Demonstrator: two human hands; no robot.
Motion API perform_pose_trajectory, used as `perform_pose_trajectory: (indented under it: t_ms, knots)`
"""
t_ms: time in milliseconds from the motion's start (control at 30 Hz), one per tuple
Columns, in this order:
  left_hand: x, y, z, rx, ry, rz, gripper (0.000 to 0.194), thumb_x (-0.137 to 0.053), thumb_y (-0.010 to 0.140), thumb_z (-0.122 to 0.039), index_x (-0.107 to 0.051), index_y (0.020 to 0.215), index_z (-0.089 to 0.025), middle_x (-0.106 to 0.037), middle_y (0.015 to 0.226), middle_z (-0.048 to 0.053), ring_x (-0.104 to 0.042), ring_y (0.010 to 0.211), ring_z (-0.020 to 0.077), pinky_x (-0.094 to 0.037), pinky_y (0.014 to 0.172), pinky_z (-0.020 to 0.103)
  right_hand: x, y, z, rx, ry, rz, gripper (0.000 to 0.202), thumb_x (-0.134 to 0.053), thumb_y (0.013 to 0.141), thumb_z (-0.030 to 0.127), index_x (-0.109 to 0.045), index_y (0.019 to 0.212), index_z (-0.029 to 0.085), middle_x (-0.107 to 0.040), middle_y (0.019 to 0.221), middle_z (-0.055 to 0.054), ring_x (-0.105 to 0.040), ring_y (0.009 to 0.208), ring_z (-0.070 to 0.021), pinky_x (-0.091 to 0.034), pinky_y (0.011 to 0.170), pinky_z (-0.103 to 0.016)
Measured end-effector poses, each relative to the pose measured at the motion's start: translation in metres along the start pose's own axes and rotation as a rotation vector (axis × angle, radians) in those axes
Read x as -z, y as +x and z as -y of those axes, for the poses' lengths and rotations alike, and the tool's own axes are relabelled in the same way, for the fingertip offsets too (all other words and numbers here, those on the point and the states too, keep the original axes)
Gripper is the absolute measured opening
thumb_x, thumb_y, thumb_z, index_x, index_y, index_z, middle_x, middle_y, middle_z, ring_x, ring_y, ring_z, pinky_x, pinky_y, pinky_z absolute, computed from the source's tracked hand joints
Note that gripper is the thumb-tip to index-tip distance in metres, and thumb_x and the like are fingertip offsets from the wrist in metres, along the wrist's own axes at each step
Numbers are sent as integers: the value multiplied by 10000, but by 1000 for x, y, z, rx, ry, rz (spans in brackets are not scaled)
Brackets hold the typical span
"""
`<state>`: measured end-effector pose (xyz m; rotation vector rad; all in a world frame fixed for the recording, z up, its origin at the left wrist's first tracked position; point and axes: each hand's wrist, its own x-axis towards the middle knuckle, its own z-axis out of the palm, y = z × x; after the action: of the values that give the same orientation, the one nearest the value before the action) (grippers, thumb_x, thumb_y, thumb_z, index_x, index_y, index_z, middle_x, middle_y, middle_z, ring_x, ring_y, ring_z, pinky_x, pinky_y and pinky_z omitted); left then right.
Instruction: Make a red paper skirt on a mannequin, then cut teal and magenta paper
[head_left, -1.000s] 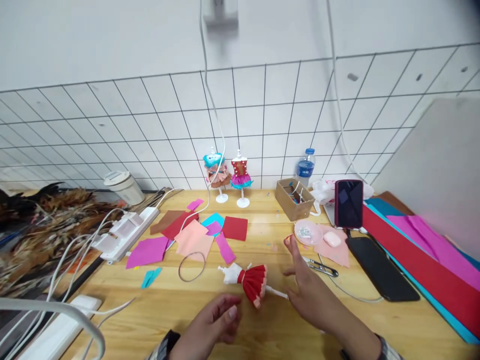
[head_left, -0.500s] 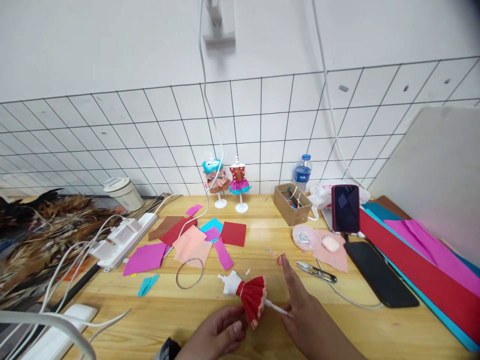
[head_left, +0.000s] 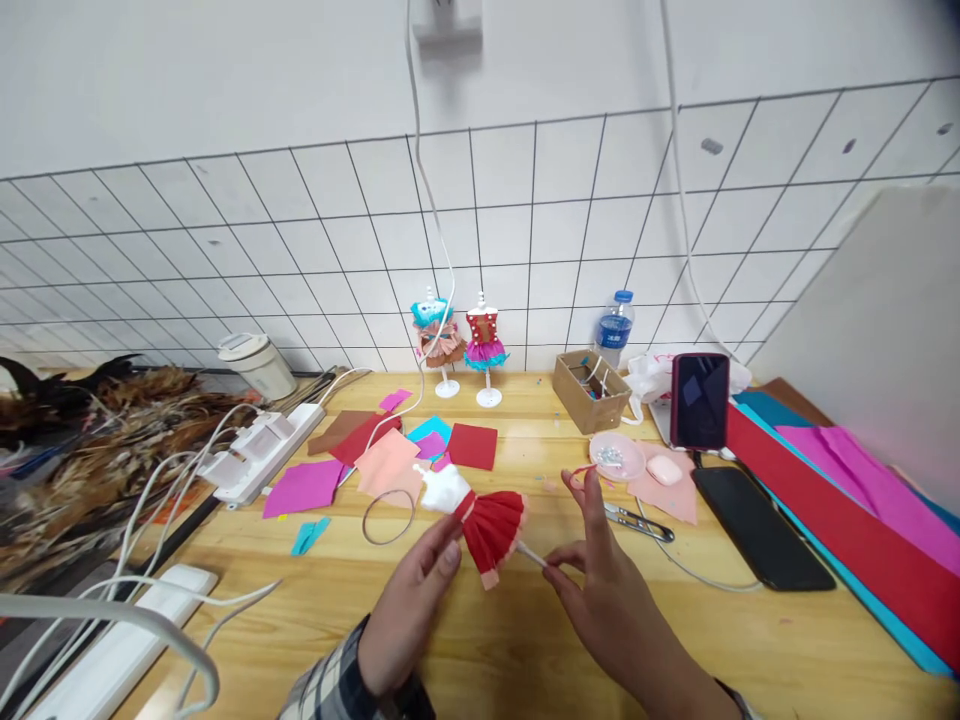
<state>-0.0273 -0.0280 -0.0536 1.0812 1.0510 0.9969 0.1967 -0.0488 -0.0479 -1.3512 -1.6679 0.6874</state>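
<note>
A small white dress form (head_left: 444,488) in a pleated red skirt (head_left: 495,525) with pink trim lies tilted above the table, its top toward the left. My left hand (head_left: 416,595) grips it around the waist from below, fingers partly hidden behind the skirt. Between thumb and finger, my right hand (head_left: 611,580) pinches the white stand rod (head_left: 532,555). A thin red strip (head_left: 581,477) shows at the raised fingers of that hand. Just beyond them lie thread snips (head_left: 637,522) and a pink dish (head_left: 617,456) of small shiny bits.
Two dressed forms stand at the back, one in a magenta skirt (head_left: 486,353). Coloured fabric pieces (head_left: 304,488) and a hoop (head_left: 388,517) lie left of centre. A cardboard box (head_left: 592,400), bottle (head_left: 613,330) and phones (head_left: 761,528) are on the right; power strips (head_left: 262,455) and cables at left.
Both hands have raised the dress form off the table, away from me. My left hand has moved up to its waist; my right hand still pinches the rod. The view has shifted slightly.
</note>
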Motion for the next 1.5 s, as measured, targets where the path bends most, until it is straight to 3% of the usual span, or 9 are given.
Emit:
perform_pose_trajectory:
  t_ms: [333, 600, 733, 800, 867, 933, 1100, 1300, 1500]
  knots:
    - [-19, 5, -35, -87, -240, -233, 441, -769, 741, -404, -698, 1077, -127, -733, 1099, 123, -619, 1137, 290, -444, 1011, 400, -25, -7, 4, 105, 29, -118, 885, -488, 921, 128, 117, 1526, 352, -323, 1522, -214, -705, 748, -148, -612, 769, -367]
    - [-8, 3, -34, -74, -183, -178, 391, -783, 734, -356, -716, 1044, -128, -744, 1074, 124, -667, 1031, 276, -474, 960, 377, -36, -9, -4, -22, 114, -150, 885, -525, 920, 192, 99, 1527, 348, -315, 1513, -200, -710, 767, -144, -612, 761, -356]
    - [3, 6, -38, -93, -128, -199, 393, -811, 706, -326, -710, 1047, -157, -761, 1024, 91, -692, 978, 255, -486, 941, 347, -12, -4, -2, -6, 92, -146, 778, -665, 837, 336, -250, 1494, 298, -151, 1572, -166, -634, 1060, -231, -565, 899, -436]
    - [6, 6, -43, -79, -142, -137, 431, -796, 728, -307, -687, 1121, -171, -751, 1066, 93, -686, 1012, 259, -485, 946, 349, 13, 4, 5, -42, 84, -212, 505, -686, 817, 372, -537, 1282, 242, -166, 1562, -144, -594, 1112, -247, -512, 973, -457]
    - [5, 6, -48, -46, -142, -84, 437, -773, 754, -301, -672, 1159, -168, -742, 1096, 103, -682, 1028, 261, -494, 929, 343, 36, 14, 19, -62, 114, -114, 200, -661, 839, 381, -675, 955, 219, -471, 1362, -127, -581, 1094, -243, -529, 909, -396]
    - [-1, 5, -51, -44, -122, -75, 439, -769, 760, -293, -668, 1167, -165, -729, 1132, 107, -671, 1059, 258, -491, 935, 329, 50, 25, 38, -54, 225, 79, 158, -655, 849, 363, -688, 807, 213, -635, 1048, -97, -612, 955, -212, -545, 769, -321]
    - [-16, 3, -51, -21, -83, -37, 417, -755, 772, -336, -667, 1144, -170, -726, 1140, 106, -669, 1061, 263, -502, 912, 327, 37, 46, 71, -178, 571, 482, 139, -732, 789, 329, -699, 788, 193, -680, 737, -10, -635, 695, -132, -526, 655, -255]
    - [-17, -2, -55, -6, -100, 6, 420, -734, 795, -325, -636, 1170, -161, -732, 1099, 103, -688, 1010, 256, -531, 868, 332, 12, 58, 64, -274, 619, 557, 150, -738, 775, 297, -686, 812, 162, -683, 706, -1, -635, 633, -117, -526, 605, -245]
    - [-21, 0, -56, 13, -103, 16, 449, -723, 805, -303, -621, 1221, -168, -737, 1088, 100, -698, 988, 250, -534, 867, 337, 14, 67, 57, -251, 495, 575, 307, -755, 731, 228, -543, 952, 199, -678, 666, 37, -613, 566, -114, -495, 556, -232]
